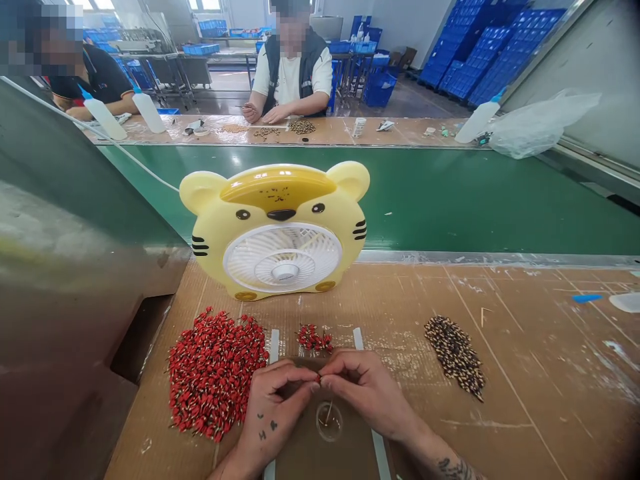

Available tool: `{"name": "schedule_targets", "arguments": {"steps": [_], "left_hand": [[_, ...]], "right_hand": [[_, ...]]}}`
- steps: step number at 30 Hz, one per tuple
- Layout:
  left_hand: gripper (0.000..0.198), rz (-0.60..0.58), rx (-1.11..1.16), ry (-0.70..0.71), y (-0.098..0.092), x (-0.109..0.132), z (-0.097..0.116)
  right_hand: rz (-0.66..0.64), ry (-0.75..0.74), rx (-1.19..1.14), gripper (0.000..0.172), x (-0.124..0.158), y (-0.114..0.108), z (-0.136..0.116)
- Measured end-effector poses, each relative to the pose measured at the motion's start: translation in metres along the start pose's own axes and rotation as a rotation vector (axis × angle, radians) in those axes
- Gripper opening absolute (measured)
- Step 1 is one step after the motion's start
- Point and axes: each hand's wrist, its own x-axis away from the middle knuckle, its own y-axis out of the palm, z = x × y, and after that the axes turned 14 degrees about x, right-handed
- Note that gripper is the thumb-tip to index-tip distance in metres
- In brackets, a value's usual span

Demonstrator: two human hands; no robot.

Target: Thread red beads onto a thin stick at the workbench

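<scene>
My left hand (275, 408) and my right hand (365, 393) meet at the fingertips, both pinching a small red piece (319, 378) whose detail is too small to make out. A round clear dish (329, 421) with a thin stick in it lies just below my fingers on a brown pad (345, 460). A large heap of red pieces (215, 375) lies to the left of my left hand. A small cluster of red pieces (314, 338) sits straight ahead, and a dark speckled pile of beads (455, 357) lies to the right.
A yellow tiger-shaped fan (283, 257) stands on the cardboard-covered bench (525, 333) behind my hands. A green conveyor belt (450, 200) runs beyond it. Across the belt, two co-workers (293, 73) sit at a bench with beads and squeeze bottles. Blue crates (493, 57) are stacked behind them.
</scene>
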Motion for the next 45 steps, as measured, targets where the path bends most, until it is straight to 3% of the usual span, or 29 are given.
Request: {"name": "schedule_targets", "arguments": {"steps": [8, 14, 18, 23, 26, 28, 36, 45], "left_hand": [[0.007, -0.009, -0.127, 0.033, -0.003, -0.004, -0.001], [0.017, -0.067, -0.383, 0.094, -0.001, -0.024, -0.001], [0.021, -0.062, -0.566, 0.197, -0.003, -0.028, 0.001], [0.021, 0.015, -0.855, 0.294, -0.044, -0.008, 0.016], [0.023, -0.077, -1.045, 0.237, -0.072, 0.01, 0.023], [0.023, -0.144, -1.106, 0.201, -0.079, 0.017, 0.026], [0.02, -0.255, -1.147, 0.091, -0.06, 0.013, 0.023], [0.019, -0.379, -1.196, 0.026, -0.055, 0.009, 0.03]], "right_hand": [[0.033, -0.018, 0.048, 0.018, -0.008, 0.004, 0.005], [0.229, -0.099, 0.234, 0.017, -0.003, -0.026, 0.006], [0.115, -0.152, 0.359, 0.016, 0.013, -0.038, 0.009], [-0.109, -0.293, 0.494, 0.01, 0.023, -0.032, 0.009], [-0.154, -0.285, 0.491, 0.007, 0.023, -0.026, 0.008], [-0.138, -0.258, 0.478, 0.007, 0.021, -0.022, 0.008], [-0.098, -0.264, 0.452, 0.013, 0.019, -0.008, 0.011], [-0.108, -0.587, 0.627, 0.02, 0.023, -0.013, 0.006]]}}
